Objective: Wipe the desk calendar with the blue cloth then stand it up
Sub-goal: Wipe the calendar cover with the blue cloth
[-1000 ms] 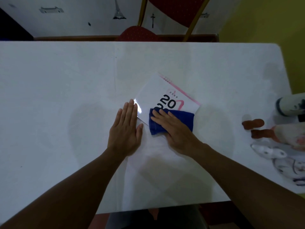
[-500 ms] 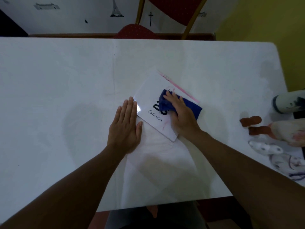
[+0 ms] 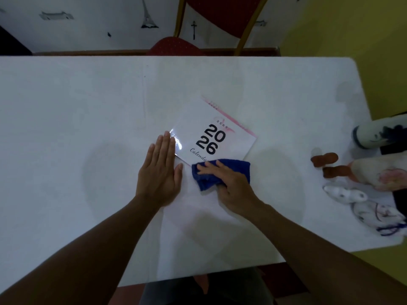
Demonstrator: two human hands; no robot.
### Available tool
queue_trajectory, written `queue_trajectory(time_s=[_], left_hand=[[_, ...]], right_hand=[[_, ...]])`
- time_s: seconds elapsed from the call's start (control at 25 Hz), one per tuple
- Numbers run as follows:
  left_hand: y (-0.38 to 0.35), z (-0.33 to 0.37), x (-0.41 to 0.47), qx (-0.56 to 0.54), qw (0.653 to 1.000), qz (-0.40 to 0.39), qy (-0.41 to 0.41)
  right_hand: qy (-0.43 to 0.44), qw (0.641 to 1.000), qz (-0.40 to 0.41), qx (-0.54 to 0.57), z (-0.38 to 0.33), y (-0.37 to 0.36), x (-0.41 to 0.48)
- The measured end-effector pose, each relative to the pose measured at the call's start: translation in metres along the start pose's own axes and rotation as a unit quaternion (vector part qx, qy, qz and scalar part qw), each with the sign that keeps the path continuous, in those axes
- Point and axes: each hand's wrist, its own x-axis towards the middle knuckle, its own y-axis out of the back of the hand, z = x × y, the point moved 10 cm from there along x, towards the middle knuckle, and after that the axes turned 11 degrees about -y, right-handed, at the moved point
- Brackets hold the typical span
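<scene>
A white desk calendar (image 3: pixel 229 126) printed "2026" lies flat and turned at an angle near the middle of the white table (image 3: pixel 77 102). My left hand (image 3: pixel 159 172) lies flat, fingers together, on the table, its fingertips against the calendar's left corner. My right hand (image 3: pixel 229 183) presses the blue cloth (image 3: pixel 236 166) down on the calendar's near corner and the table beside it. The cloth hides the end of the word "Calendar".
Soft toys and figures (image 3: pixel 370 172) crowd the table's right edge, with a white and blue cylinder (image 3: pixel 378 134) behind them. A red chair (image 3: pixel 176 46) stands beyond the far edge. The near edge runs just above my lap.
My right hand has drawn the blue cloth from the calendar's upper middle down to its near corner, uncovering the "2026". My left hand has stayed put.
</scene>
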Motion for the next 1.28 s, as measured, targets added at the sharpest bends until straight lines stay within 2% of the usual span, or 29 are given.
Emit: queue_trajectory(time_s=[0.08,0.24,0.32,0.36,0.44,0.52,0.64,0.92,1.12,1.2,1.28], left_hand=[[0.001,0.000,-0.001,0.005,1.000,0.005,-0.001],[0.001,0.000,0.000,0.006,1.000,0.009,-0.008],[0.002,0.001,0.000,0.005,1.000,0.014,-0.010],[0.002,0.001,0.000,0.004,1.000,0.016,-0.011],[0.002,0.001,0.000,0.001,1.000,0.016,-0.009],[0.002,0.001,0.000,0.007,1.000,0.014,-0.007],[0.000,0.000,0.000,0.010,1.000,0.010,-0.006],[-0.003,-0.002,-0.001,0.005,1.000,0.003,-0.006],[-0.002,-0.002,-0.001,0.008,1.000,-0.001,-0.003],[-0.001,-0.002,-0.001,0.011,1.000,0.004,-0.003],[-0.001,-0.002,0.000,0.010,1.000,0.007,-0.006]], right_hand=[[-0.008,0.999,0.035,0.026,-0.004,0.020,-0.002],[0.023,0.973,0.216,0.079,-0.031,0.085,0.019],[0.013,0.966,0.252,0.056,-0.038,0.105,0.050],[-0.018,0.974,0.223,0.031,-0.037,0.103,0.071],[-0.083,0.990,0.101,-0.048,-0.022,0.076,0.105],[-0.069,0.990,0.026,-0.118,-0.014,0.046,0.114],[0.015,0.992,0.022,-0.127,-0.017,0.033,0.104],[0.055,0.993,-0.035,-0.102,-0.017,-0.001,0.045],[0.119,0.977,-0.096,-0.148,-0.008,-0.008,-0.002],[0.119,0.978,-0.085,-0.148,-0.002,0.006,-0.004],[0.096,0.982,-0.041,-0.156,0.005,0.027,0.011]])
